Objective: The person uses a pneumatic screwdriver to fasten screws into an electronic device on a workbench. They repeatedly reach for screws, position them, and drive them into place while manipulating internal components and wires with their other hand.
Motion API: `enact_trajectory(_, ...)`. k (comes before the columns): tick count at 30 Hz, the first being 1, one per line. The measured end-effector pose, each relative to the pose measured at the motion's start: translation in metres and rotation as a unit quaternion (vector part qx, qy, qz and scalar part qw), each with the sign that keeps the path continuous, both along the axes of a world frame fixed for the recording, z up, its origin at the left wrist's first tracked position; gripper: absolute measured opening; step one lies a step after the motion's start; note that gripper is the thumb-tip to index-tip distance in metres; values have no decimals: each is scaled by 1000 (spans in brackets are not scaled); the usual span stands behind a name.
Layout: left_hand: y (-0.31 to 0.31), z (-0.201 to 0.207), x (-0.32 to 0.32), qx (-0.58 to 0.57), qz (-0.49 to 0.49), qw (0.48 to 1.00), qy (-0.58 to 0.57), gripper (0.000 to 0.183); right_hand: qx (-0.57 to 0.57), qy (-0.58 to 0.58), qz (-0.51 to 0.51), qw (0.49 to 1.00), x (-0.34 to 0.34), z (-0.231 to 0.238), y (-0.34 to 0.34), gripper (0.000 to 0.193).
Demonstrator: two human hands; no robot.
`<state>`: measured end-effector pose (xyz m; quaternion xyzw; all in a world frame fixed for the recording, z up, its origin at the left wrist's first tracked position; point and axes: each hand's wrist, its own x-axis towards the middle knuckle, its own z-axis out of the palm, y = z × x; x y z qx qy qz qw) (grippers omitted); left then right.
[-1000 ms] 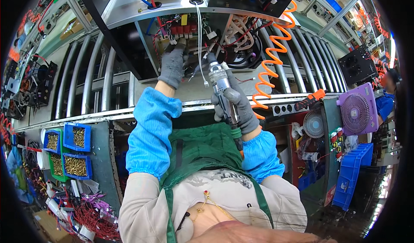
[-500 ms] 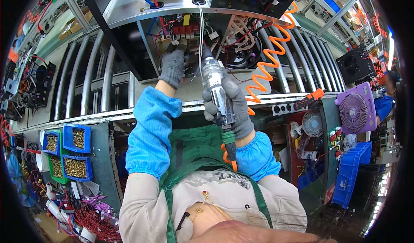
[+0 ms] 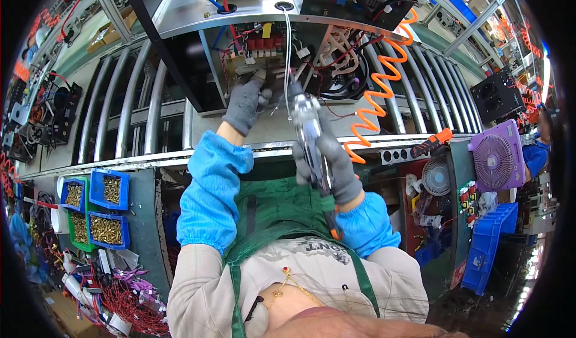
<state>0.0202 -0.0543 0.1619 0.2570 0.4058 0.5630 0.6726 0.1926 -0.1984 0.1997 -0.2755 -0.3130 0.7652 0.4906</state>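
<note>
My right hand, in a grey glove, is wrapped round a silver-and-black air screwdriver, blurred by motion. Its tip points up toward an open metal equipment cabinet. In front of the cabinet's lower opening, my left hand, gloved too, has its fingers curled together; whatever they hold is hidden. Inside that opening sits a circuit board with red and white parts, with wires around it. White wires hang from a hole in the cabinet's shelf, close to the screwdriver's tip.
Steel conveyor rollers flank the cabinet. An orange coiled hose runs down on the right. Blue bins of brass screws stand at left above red wire bundles. At right are a purple fan, an orange-and-black tool and a blue crate.
The screwdriver and my right hand have drawn back toward me and slightly right. My left hand has pulled back a little from inside the cabinet.
</note>
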Motion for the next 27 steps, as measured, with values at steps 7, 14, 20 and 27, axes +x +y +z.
enact_trajectory(7, 21, -49, 4, 64, -60, 996, 24, 18, -23, -106, 10, 994, 27, -9, -18, 94)
enact_trajectory(14, 29, -53, 2, 89, -112, 989, -49, 3, -27, -123, 26, 992, 38, -9, -15, 93)
enact_trajectory(20, 30, -72, -12, 391, -39, 729, 560, 9, -39, -150, 50, 987, 35, -7, -15, 90)
enact_trajectory(27, 18, -44, -3, 216, -94, 928, 287, 16, -48, -133, 44, 989, 35, -6, -15, 90)
